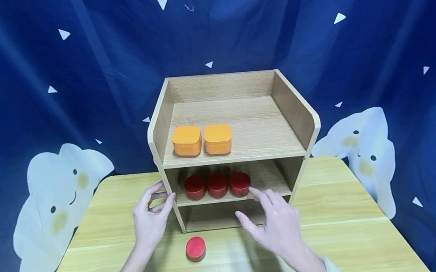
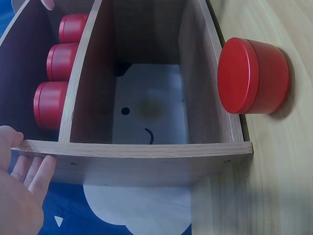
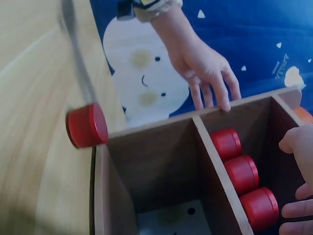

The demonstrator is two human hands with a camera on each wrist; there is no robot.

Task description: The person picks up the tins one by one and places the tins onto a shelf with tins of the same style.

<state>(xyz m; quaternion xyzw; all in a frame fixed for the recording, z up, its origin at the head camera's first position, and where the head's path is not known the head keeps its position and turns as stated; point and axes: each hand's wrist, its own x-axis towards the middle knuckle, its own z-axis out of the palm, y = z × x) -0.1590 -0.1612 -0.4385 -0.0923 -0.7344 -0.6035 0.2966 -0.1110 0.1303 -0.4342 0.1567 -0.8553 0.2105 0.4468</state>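
Note:
A two-tier wooden shelf (image 1: 228, 158) stands on the table. My left hand (image 1: 149, 216) pinches the front edge of its left side panel, thumb on the front and fingers along the outer face. Three round red tins (image 1: 217, 186) sit in a row on the middle board. My right hand (image 1: 278, 223) is in front of the shelf with spread fingers, its index fingertip right at the rightmost tin (image 1: 240, 184), and holds nothing. Another red tin (image 1: 196, 249) lies on the tabletop before the shelf's lower left corner.
Two orange square boxes (image 1: 218, 139) stand side by side on the top board, toward its front left. The pale wooden table (image 1: 334, 230) runs out on both sides of the shelf. Behind hangs a dark blue curtain (image 1: 119, 53) with clouds and triangles.

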